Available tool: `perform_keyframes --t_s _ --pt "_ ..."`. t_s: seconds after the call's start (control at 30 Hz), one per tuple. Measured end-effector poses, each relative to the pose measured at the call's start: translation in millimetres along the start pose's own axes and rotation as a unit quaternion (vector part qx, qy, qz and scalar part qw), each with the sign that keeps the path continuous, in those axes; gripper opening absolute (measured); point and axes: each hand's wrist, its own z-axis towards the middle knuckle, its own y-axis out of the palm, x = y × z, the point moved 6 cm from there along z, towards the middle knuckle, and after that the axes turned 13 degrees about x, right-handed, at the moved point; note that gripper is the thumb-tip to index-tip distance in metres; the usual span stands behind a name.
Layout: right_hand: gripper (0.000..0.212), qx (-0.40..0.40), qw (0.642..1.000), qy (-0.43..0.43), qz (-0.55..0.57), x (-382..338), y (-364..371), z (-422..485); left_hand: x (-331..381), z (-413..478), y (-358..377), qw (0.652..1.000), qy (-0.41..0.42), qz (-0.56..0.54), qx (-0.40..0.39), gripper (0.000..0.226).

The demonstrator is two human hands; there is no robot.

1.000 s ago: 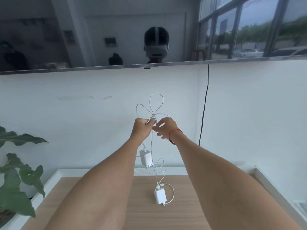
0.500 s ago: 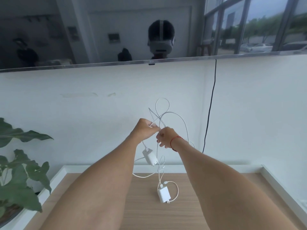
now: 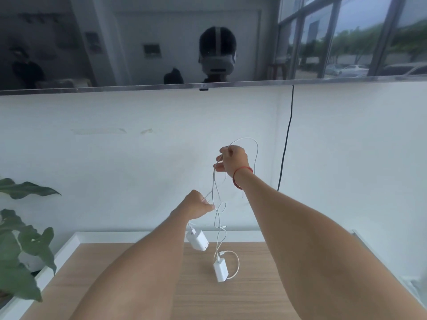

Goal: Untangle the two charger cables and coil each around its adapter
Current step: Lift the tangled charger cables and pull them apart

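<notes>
Both forearms reach forward over the table (image 3: 254, 289). The right hand (image 3: 234, 161) is the higher one, held in front of the wall below the TV (image 3: 138, 42), with its back toward the camera. I read its fingers as curled and pinching the cables (image 3: 215, 181) near the top of a loop that arcs over the hand and falls past the wrist. A red band (image 3: 240, 179) circles that wrist.

The left hand (image 3: 194, 207) sits lower and to the left, knuckles up, fingers closed round the cables. Thin strands run from it up to the right hand. The upper adapter (image 3: 196, 240) hangs tilted just under the left wrist, above the table's far edge. Another strand drops in small loops to the lower adapter (image 3: 220, 271), whose cable curves in a ring beside it. I cannot tell whether it rests on the wood or hangs just clear.

A plant (image 3: 20, 239) stands at left. A black cord (image 3: 286, 139) runs down the wall, right of the raised hand.
</notes>
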Motion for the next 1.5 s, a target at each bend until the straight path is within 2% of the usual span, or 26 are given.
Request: perform_keyframes --t_s 0.13,0.3,0.37,0.47,0.57,0.63,0.77,0.9,0.97,1.1,1.23,1.3,1.4,1.5 --pt "0.022 0.052 0.998 -0.028 0.003 -14 -10 9 -6 1 9 0.999 -0.023 0.044 -0.008 0.032" --pt "0.024 0.165 0.984 -0.042 0.053 -41 -36 20 -21 -1 6 0.988 -0.05 0.142 -0.019 0.022" --pt "0.027 0.186 0.978 -0.035 0.088 -54 -46 25 -30 -3 5 0.986 -0.061 0.158 -0.008 0.023" --pt "0.021 0.157 0.984 -0.058 0.068 -66 -44 27 -32 -2 2 0.992 -0.075 0.098 0.03 0.03" --pt "0.021 0.13 0.988 -0.063 0.05 -64 -33 21 -15 0 -1 0.996 -0.057 -0.05 0.037 0.024" --pt "0.021 0.09 0.994 -0.058 0.033 -58 -22 16 -2 -1 -5 0.988 -0.049 -0.139 0.037 0.015" --pt "0.023 0.038 0.999 -0.036 0.009 -45 -9 6 14 -4 -6 0.973 -0.064 -0.223 0.012 0.027" --pt "0.019 -0.092 0.979 -0.051 -0.173 -26 3 -6 24 -8 -12 0.967 -0.088 -0.239 0.024 0.034" --pt "0.021 -0.115 0.968 -0.039 -0.219 -11 2 -9 26 -10 -15 0.964 -0.101 -0.246 0.027 0.041" --pt "0.03 -0.118 0.963 0.002 -0.243 15 -5 -13 21 -11 -15 0.968 -0.117 -0.218 0.028 0.055" --pt "0.037 -0.148 0.947 0.032 -0.282 34 -8 -20 17 -12 -16 0.97 -0.128 -0.204 0.039 0.055" --pt "0.036 -0.189 0.937 0.056 -0.287 42 -4 -27 17 -11 -17 0.97 -0.123 -0.203 0.046 0.048" --pt "0.029 -0.235 0.932 0.082 -0.265 48 2 -37 22 -9 -18 0.973 -0.106 -0.2 0.047 0.025" --pt "0.019 -0.245 0.937 0.101 -0.226 51 0 -41 23 -7 -17 0.977 -0.091 -0.191 0.04 0.029"
